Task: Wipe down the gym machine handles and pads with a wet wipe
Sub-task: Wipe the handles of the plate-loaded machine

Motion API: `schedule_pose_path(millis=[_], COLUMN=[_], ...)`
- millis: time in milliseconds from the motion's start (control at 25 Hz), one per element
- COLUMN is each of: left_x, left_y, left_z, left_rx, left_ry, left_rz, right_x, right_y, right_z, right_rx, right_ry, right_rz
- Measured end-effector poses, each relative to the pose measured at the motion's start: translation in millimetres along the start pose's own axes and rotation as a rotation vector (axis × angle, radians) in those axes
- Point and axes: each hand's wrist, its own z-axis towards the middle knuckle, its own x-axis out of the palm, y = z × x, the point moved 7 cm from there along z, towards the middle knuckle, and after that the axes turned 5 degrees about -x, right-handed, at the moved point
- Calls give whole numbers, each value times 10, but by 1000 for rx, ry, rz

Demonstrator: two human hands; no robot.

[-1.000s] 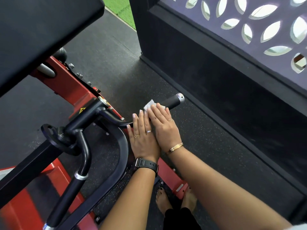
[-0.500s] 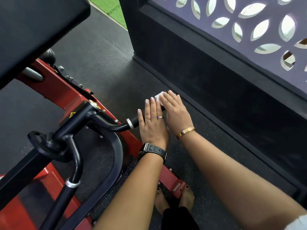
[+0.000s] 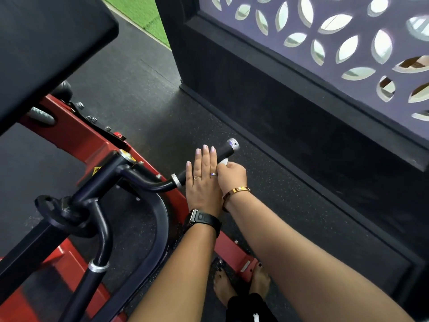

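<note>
Where the black handle (image 3: pixel 223 150) juts into mid-frame, a white wipe (image 3: pixel 224 161) shows at its lower edge, pinched in the curled fingers of the right hand (image 3: pixel 232 176); the left hand (image 3: pixel 203 182) lies flat across the handle, fingers straight; the red machine frame (image 3: pixel 69 133) fills the lower left.

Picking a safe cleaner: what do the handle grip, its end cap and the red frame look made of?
Handle grip: matte black, likely rubber or foam; no shine.
End cap: silvery polished metal, it glints.
Red frame: probably painted steel, smooth and glossy, bolted.
</note>
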Motion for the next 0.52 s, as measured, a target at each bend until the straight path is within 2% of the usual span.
schedule_pose_path(millis=[160,240,320,360,400,520], left_x=[-90,-225,-405,-521,-715,-1362], left_y=[162,321,445,495,553,644], left_z=[-65,-58,-94,-69,6,381], left_rx=[24,-79,-290,-402,-496,-663], left_ry=[93,179,324,326,261,120], left_rz=[-158,-487,-946,-1147,-1303,-1501], right_x=[-86,-141,-171,-183,-201,-250], right_y=[71,242,469,611,811,1440], right_z=[-211,-329,-464,-544,-684,-1065], right_rx=[-7,-56,-54,-58,-82,-250], right_ry=[85,142,211,256,308,447], right_rz=[83,142,264,318,353,358])
